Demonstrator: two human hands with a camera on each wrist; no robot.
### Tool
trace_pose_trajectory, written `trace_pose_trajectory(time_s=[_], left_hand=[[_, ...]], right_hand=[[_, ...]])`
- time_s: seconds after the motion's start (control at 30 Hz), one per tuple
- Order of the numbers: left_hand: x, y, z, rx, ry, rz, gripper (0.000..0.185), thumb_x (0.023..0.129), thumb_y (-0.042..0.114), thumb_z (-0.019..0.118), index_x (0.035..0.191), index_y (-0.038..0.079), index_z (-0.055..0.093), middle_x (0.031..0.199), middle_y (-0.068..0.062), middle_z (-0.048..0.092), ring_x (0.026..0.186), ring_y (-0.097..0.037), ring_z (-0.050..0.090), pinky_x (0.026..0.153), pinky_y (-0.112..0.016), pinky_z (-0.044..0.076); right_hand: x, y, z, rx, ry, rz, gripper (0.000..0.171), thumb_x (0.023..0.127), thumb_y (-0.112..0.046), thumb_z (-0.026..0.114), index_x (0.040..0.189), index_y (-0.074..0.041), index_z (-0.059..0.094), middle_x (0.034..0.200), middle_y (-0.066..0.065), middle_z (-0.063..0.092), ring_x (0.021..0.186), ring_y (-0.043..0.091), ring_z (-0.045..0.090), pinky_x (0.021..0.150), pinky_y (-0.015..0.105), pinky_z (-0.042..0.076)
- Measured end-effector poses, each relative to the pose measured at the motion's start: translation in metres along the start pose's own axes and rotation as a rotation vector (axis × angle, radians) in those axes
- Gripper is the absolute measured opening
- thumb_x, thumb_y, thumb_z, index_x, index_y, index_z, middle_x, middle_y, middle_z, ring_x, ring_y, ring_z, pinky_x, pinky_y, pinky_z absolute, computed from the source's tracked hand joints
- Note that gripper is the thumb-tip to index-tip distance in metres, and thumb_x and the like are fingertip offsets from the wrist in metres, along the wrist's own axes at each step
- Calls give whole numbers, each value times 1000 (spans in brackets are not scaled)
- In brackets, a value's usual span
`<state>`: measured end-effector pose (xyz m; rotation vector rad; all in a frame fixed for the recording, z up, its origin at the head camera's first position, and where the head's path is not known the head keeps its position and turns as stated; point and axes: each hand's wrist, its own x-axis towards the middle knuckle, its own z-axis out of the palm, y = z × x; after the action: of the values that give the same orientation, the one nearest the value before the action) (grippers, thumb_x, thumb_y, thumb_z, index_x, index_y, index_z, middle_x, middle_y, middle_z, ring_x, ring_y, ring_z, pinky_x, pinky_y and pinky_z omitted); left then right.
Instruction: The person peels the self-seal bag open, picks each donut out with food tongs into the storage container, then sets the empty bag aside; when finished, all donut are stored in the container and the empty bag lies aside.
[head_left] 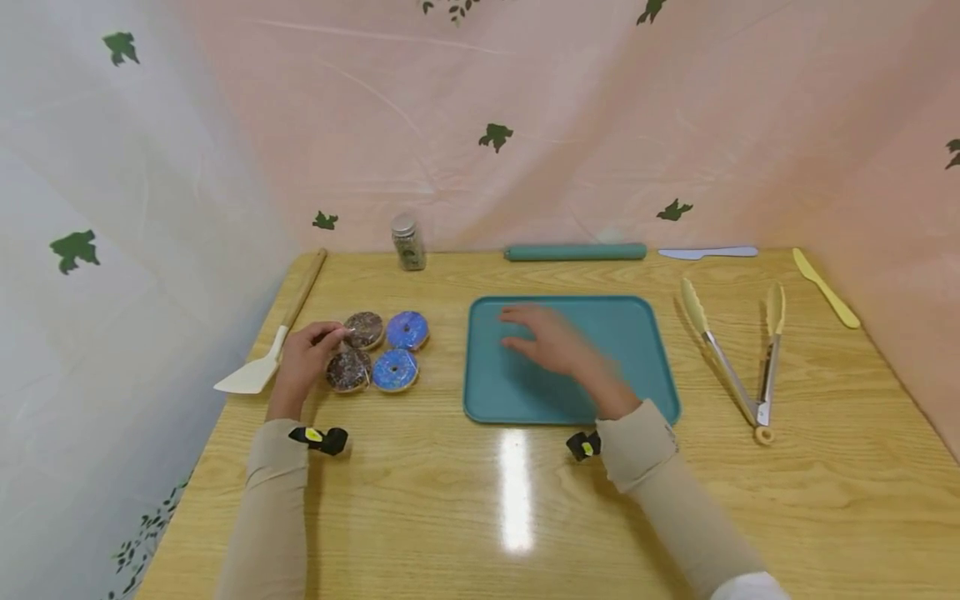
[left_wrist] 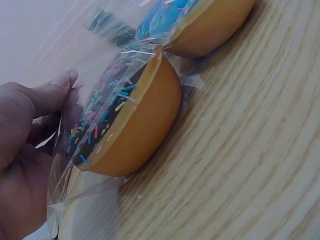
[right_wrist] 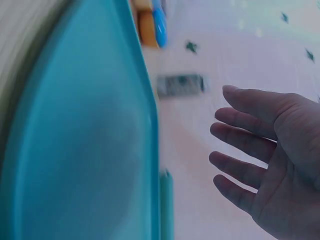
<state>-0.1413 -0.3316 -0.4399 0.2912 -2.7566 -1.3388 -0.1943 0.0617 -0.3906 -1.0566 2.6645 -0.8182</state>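
left hand [head_left: 303, 358] pinching the clear wrapper of a chocolate sprinkled doughnut [left_wrist: 120, 125] at the worktop's [head_left: 525, 517] left, beside three other doughnuts; right hand [head_left: 558, 346] hovering over the teal tray [head_left: 645, 333], fingers [right_wrist: 250, 137] relaxed, grasping nothing

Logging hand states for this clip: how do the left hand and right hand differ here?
The left hand has curled fingers pinching the clear wrapper of a chocolate donut; the right hand is empty, fingers straight. The left hand is beside the four donuts; the right hand is over the teal tray. The right hand looks motion-blurred, the left hand sharp. Both wear beige sleeves.
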Motion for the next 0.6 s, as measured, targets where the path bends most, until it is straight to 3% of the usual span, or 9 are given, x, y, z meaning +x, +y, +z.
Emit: trace_pose_trajectory(time_s=[0.23,0.43,0.6], left_hand=[[1,0,-1,-29,-14,-9,47,97,44,50,121,6,62,107,-10,61,87,-10,53,70,-21,45],[2,0,-2,-26,-30,-14,47,97,44,49,121,6,61,108,-7,60,91,-9,52,73,-21,45],[3,-2,-2,-26,-43,-14,48,98,44,48,123,6,61,110,-6,59,93,-10,52,74,-22,45]], right_hand=[[-58,39,-41,2,93,176,48,96,-24,59,138,-3,49,147,19,40,136,40,34,108,57,30],[-109,73,-65,-19,180,368,59,97,-27,59,144,1,38,147,28,33,134,49,30,104,64,29],[-150,95,-74,-17,267,525,75,97,-40,54,149,4,23,149,33,23,131,55,26,101,70,24]])
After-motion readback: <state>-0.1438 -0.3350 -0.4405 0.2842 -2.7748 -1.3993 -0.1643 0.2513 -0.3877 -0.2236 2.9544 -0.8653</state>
